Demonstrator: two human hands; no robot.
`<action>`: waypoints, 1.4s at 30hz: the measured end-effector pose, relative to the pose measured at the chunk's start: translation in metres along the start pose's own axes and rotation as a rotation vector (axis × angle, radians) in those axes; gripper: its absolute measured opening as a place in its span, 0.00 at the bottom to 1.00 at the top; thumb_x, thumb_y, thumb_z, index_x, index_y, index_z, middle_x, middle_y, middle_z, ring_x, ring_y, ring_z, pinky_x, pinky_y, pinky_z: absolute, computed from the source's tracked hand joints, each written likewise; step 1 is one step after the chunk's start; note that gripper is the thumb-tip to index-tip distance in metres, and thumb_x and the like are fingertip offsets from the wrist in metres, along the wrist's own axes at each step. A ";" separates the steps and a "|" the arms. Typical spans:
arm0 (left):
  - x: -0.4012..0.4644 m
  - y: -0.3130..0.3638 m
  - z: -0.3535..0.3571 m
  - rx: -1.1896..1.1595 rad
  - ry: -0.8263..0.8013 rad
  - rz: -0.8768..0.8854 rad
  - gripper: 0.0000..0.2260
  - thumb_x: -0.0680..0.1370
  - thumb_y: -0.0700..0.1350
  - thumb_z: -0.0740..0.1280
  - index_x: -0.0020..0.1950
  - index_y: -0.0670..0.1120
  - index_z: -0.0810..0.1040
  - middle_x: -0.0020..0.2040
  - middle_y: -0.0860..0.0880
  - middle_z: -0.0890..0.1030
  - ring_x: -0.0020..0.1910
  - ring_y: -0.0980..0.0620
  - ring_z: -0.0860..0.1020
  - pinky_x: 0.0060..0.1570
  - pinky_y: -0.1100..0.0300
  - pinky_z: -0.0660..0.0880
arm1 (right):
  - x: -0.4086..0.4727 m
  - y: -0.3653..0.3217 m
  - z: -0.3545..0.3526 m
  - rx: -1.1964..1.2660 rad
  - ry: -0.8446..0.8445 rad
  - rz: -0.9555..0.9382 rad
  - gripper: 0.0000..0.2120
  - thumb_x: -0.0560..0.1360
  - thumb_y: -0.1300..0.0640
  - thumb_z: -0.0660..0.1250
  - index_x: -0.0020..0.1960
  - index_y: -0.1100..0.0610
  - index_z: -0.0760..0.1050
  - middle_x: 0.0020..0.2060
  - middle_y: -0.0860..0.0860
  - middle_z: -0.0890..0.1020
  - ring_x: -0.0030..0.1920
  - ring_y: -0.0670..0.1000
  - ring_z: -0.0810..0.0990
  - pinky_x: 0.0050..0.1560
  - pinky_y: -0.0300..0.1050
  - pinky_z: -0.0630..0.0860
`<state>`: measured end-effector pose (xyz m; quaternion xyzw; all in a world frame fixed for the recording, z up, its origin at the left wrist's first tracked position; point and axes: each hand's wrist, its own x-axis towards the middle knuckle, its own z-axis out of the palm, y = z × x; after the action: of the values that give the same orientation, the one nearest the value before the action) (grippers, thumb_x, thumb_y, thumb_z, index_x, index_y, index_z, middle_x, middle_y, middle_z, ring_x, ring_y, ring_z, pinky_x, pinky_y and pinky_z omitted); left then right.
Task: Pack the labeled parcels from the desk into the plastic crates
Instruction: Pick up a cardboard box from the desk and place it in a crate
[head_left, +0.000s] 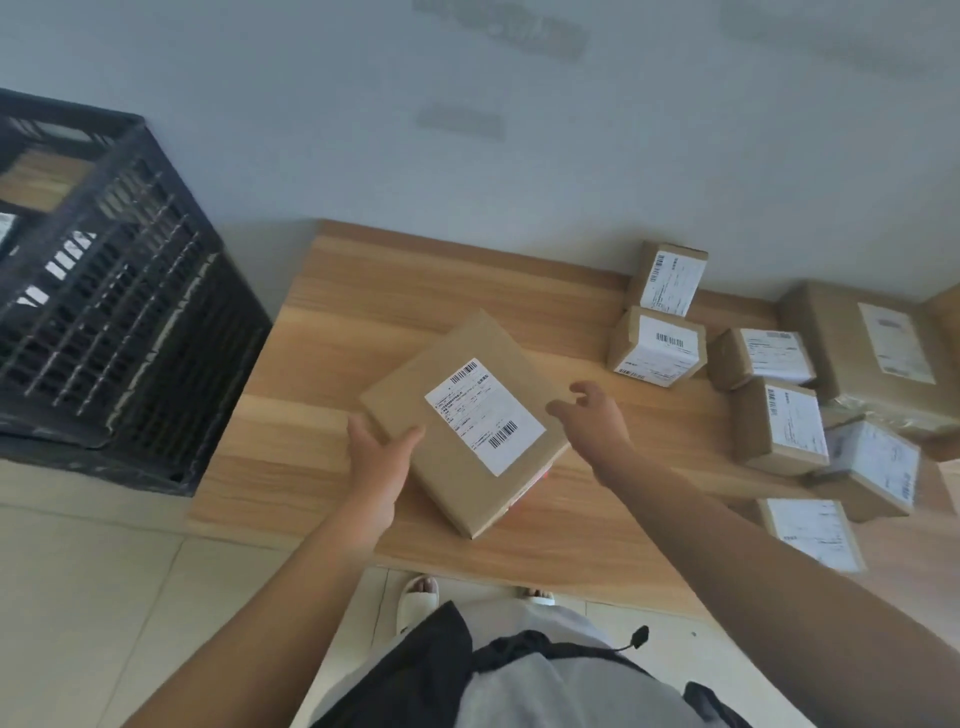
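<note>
Wooden bench across the centre and right of the frame, running to the right edge. Black slatted plastic crate at upper left, standing off the left end of the bench, with white labels showing through its slats. Flat brown parcel in the middle of the frame, turned at an angle, white barcode label facing up; lying on the bench or lifted a little, cannot tell which. Cluster of smaller labelled parcels at the right side on the bench, close together, some touching, one larger parcel at the far right. Left hand at the lower left corner of the flat parcel, thumb on its top face, fingers under or against its edge, holding it. Right hand just beside the right edge of the same parcel, fingers loosely curled and spread wide, gripping nothing. Pale tiled floor at lower left.
</note>
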<state>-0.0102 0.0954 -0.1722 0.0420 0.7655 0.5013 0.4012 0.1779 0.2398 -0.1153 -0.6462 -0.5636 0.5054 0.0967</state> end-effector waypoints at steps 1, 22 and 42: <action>-0.011 -0.012 0.002 -0.018 -0.030 -0.097 0.38 0.77 0.47 0.75 0.81 0.49 0.57 0.79 0.46 0.66 0.71 0.47 0.72 0.67 0.54 0.69 | 0.011 -0.005 -0.004 -0.034 -0.003 -0.034 0.29 0.79 0.55 0.68 0.78 0.55 0.65 0.49 0.49 0.74 0.43 0.47 0.75 0.48 0.47 0.73; -0.064 0.004 0.043 -0.070 -0.090 -0.038 0.24 0.80 0.45 0.70 0.70 0.64 0.65 0.61 0.62 0.79 0.57 0.60 0.79 0.61 0.49 0.76 | 0.053 0.029 -0.044 0.025 -0.260 -0.100 0.14 0.79 0.58 0.67 0.65 0.55 0.76 0.53 0.50 0.81 0.48 0.49 0.78 0.42 0.43 0.72; -0.171 0.121 0.114 0.006 -0.349 0.704 0.36 0.78 0.45 0.73 0.77 0.69 0.59 0.71 0.66 0.75 0.69 0.63 0.75 0.66 0.57 0.72 | -0.037 0.053 -0.210 0.778 0.022 -0.550 0.23 0.79 0.62 0.69 0.69 0.41 0.74 0.60 0.49 0.84 0.62 0.57 0.82 0.58 0.59 0.79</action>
<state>0.1394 0.1592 0.0026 0.3881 0.6260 0.5912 0.3286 0.3770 0.2844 -0.0327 -0.3944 -0.4814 0.6277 0.4676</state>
